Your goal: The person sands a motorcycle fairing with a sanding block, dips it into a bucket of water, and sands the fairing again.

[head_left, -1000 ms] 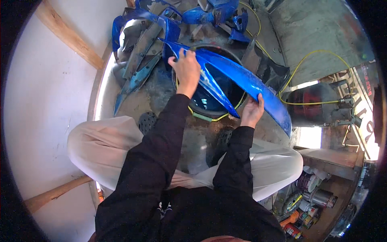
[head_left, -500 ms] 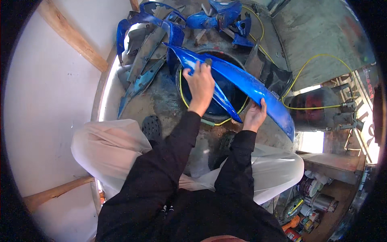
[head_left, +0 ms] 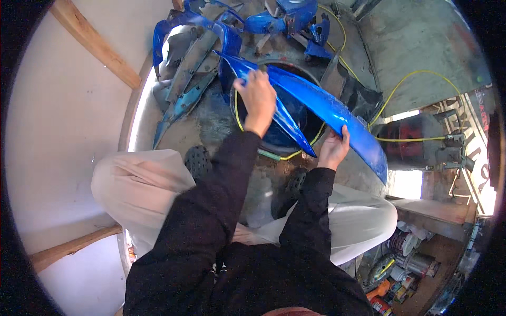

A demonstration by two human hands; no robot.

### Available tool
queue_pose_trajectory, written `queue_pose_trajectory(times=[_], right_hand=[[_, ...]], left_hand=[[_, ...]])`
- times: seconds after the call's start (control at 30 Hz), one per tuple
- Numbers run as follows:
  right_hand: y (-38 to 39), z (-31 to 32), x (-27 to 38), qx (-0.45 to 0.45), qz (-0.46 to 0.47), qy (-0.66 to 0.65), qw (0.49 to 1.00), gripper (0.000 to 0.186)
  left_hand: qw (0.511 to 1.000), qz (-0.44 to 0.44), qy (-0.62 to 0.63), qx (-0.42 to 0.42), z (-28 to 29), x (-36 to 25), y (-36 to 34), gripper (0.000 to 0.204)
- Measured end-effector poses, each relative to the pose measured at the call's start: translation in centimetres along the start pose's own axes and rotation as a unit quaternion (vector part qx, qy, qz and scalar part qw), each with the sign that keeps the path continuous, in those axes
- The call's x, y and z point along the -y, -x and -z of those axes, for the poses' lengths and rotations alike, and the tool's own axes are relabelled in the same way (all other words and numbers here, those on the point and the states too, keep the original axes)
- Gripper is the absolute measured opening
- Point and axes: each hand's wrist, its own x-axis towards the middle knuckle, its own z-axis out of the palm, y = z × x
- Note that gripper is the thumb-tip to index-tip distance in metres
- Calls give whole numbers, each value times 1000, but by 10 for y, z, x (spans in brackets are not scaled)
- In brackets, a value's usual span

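Observation:
A long, glossy blue body panel with a forked shape lies slantwise in front of me, above a dark round tub. My right hand grips its lower edge toward the right end, thumb up against the blue face. Bent fingers of my left hand press on the panel's narrower prong near the left tip. Whatever those fingers hold is hidden now; a small dark piece showed by them earlier. Inside the tub, the bottom looks dark blue.
More blue panels and grey-teal strips lie at the far left, other blue parts at the back. A yellow hose runs to a dark tank at right. Cans and tools fill a lower right shelf.
My left hand has slid slightly up and left along the panel, and the dark piece by its fingers is no longer visible. The right hand and panel have barely shifted.

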Motion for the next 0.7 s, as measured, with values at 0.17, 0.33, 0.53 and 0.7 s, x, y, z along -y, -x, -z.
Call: queue_pose_trajectory(times=[0.17,0.33,0.53,0.7], right_hand=[[0,1,3,7,-3,14,1000,35],[0,6,1,8,-1,16,1000,37],[0,9,0,5,-1,16,1000,38],[-2,-2,3,-13,11,26,1000,29]], left_hand=[[998,-46,5,-40,-2,6,12,23],[1000,-5,18,-19,-5,-4,17,19],[996,-47,-31,-70,-5,26,-17,19],[992,-110,23,-60,-4,-17,40,20]])
